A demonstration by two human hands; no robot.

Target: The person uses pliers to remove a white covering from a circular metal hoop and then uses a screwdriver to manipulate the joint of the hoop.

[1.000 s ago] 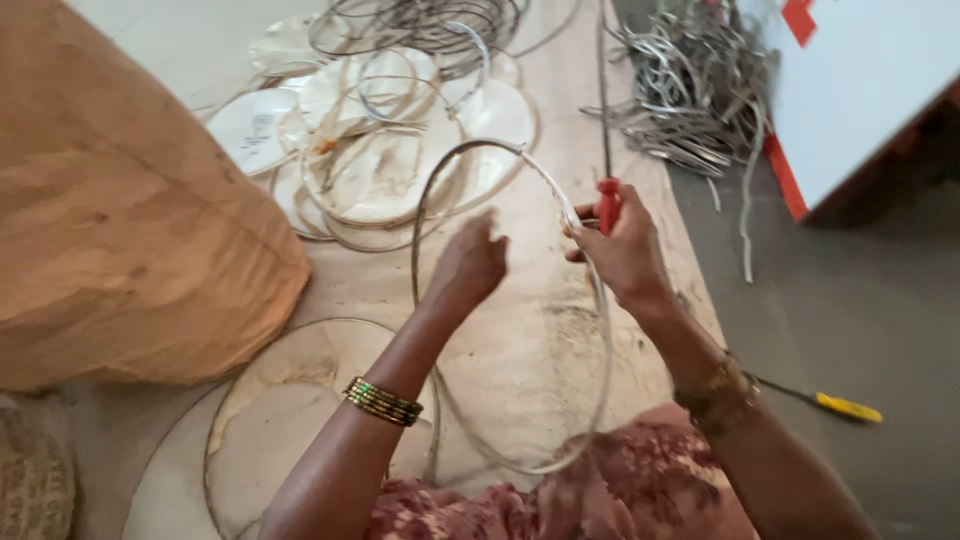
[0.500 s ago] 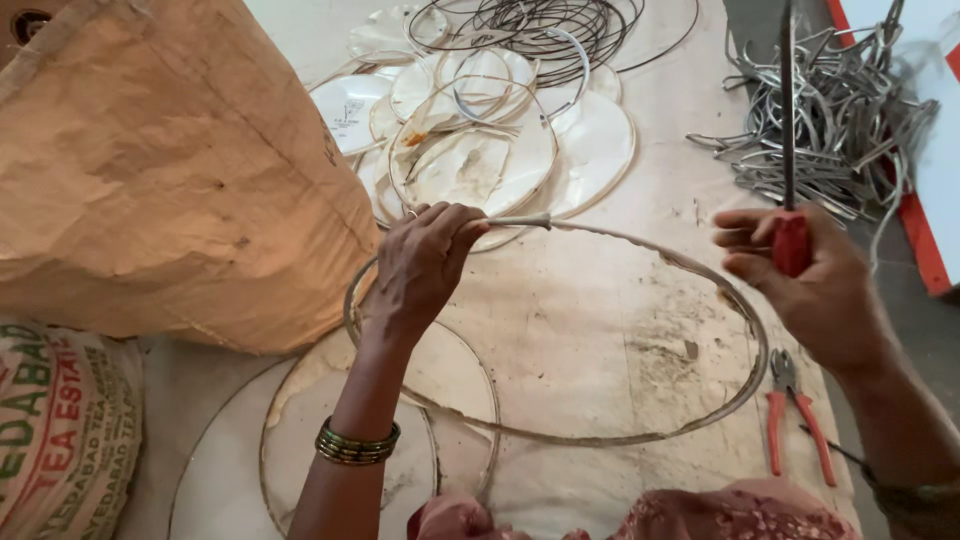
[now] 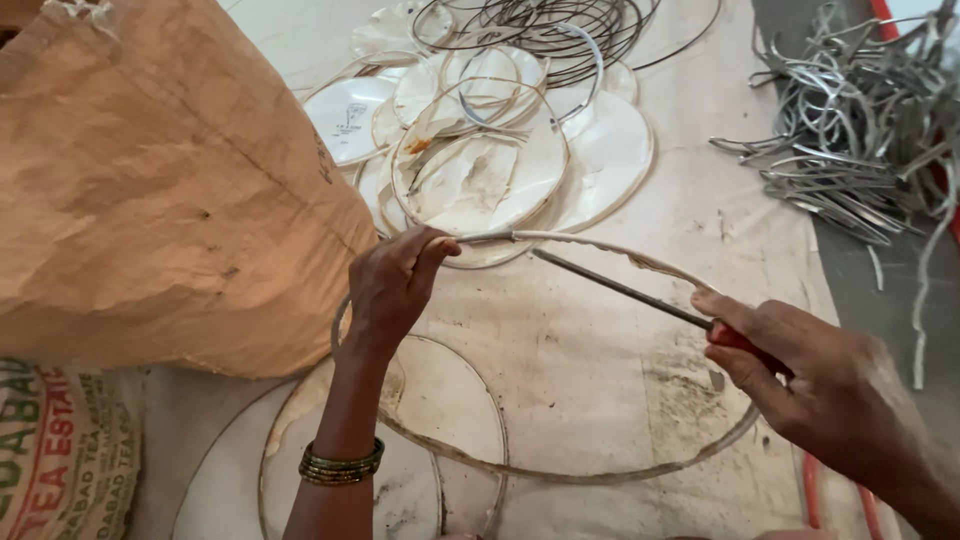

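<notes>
At the middle of the bench (image 3: 620, 400), the left hand (image 3: 395, 285) pinches the large metal ring's (image 3: 590, 478) top edge while the right hand (image 3: 815, 385) stays clamped on a red-handled file (image 3: 625, 290), angled toward that spot; scraping seems underway. Sack (image 3: 150, 190) crowds left; scrap strips (image 3: 860, 130) lie right.

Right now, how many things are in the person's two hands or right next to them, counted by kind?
Large metal hoop, pinched by the left hand: 1
Red-handled screwdriver, gripped by the right hand: 1
Brown woven sack: 1
Printed sack: 1
Total: 4
</notes>
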